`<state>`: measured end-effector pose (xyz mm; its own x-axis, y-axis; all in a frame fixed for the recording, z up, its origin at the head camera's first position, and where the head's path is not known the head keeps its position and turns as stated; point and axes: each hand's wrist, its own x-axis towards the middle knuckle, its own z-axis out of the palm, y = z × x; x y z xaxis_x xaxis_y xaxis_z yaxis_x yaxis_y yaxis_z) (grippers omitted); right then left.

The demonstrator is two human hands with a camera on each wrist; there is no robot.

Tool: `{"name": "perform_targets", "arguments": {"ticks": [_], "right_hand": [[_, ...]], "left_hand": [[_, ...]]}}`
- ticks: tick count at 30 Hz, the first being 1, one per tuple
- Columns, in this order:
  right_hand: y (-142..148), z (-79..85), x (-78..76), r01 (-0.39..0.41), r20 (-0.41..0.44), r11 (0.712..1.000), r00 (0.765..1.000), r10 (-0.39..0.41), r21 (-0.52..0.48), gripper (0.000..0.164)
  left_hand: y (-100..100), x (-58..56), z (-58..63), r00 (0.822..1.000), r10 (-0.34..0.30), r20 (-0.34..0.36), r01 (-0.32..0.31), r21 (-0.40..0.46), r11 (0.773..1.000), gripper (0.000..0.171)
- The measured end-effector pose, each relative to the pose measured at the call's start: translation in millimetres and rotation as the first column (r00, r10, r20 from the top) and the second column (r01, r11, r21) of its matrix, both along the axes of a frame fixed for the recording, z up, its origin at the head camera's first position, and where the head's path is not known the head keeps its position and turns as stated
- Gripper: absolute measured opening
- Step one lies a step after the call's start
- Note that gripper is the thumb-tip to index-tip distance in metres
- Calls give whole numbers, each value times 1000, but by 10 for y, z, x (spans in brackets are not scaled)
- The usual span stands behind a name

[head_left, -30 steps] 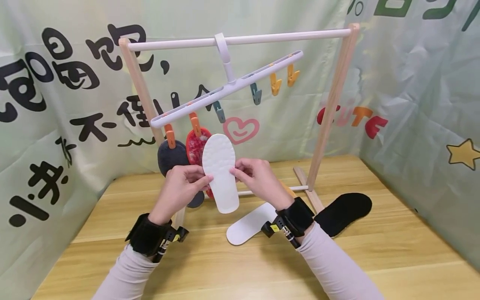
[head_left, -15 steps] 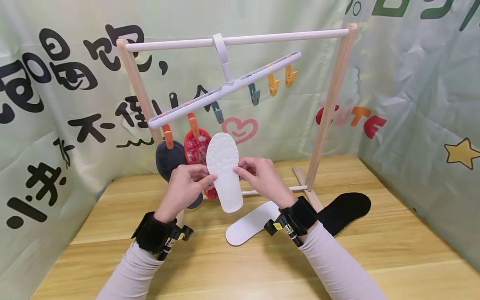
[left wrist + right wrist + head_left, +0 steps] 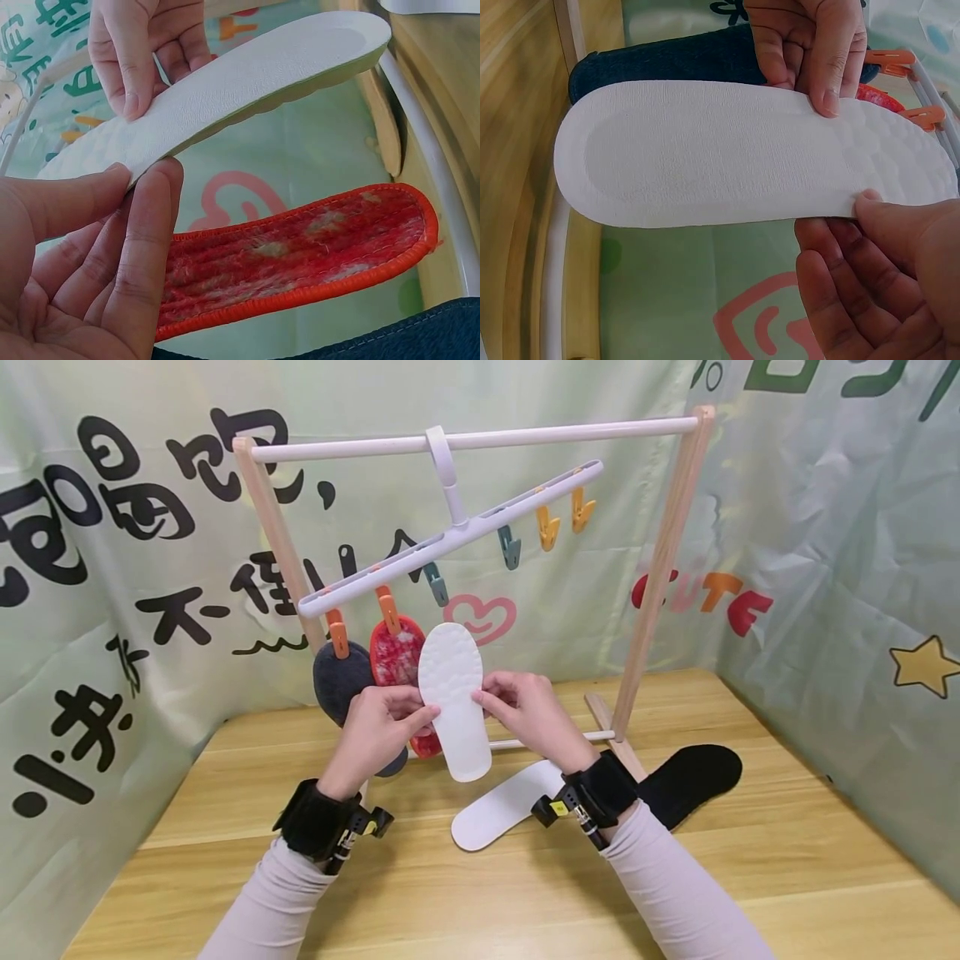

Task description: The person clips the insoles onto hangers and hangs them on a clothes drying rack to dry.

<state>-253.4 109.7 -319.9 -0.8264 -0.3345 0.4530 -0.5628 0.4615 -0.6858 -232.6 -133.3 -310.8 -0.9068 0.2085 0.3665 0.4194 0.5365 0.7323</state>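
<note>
A white insole (image 3: 456,702) stands upright between my two hands, its dimpled forefoot at the top. My left hand (image 3: 381,727) pinches its left edge between thumb and fingers, and my right hand (image 3: 528,714) pinches the right edge at about the same height. In the left wrist view the insole (image 3: 247,75) shows a thin greenish side. Just behind and left of it hangs a red fuzzy insole (image 3: 393,656) from an orange clip (image 3: 387,610). A dark grey insole (image 3: 337,681) hangs from another orange clip (image 3: 339,637), partly hidden by my left hand.
A white hanger (image 3: 457,537) hooks over the rack's top bar (image 3: 562,435), tilted low on the left. Blue-grey clips (image 3: 510,548) and yellow clips (image 3: 548,530) hang from it. Another white insole (image 3: 502,806) and a black insole (image 3: 697,781) lie on the wooden table (image 3: 465,910).
Both hands have carried the white insole slightly to the right and a little up, uncovering more of the red insole. The hanger and the insoles on the table look unmoved.
</note>
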Motion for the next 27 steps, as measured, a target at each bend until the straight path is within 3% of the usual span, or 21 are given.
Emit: {"name": "perform_targets", "arguments": {"ticks": [18,27], "right_hand": [[-3,57,-20,8,47,1000,999,-8,0,15],[21,317,-118,37,-20,999,999,-37,5,26]], "left_hand": [[-27,-23,-27,1000,-2,-6,2,12,1000,13],[-53,-46,-36,1000,9,-10,-8,18,1000,12]]}}
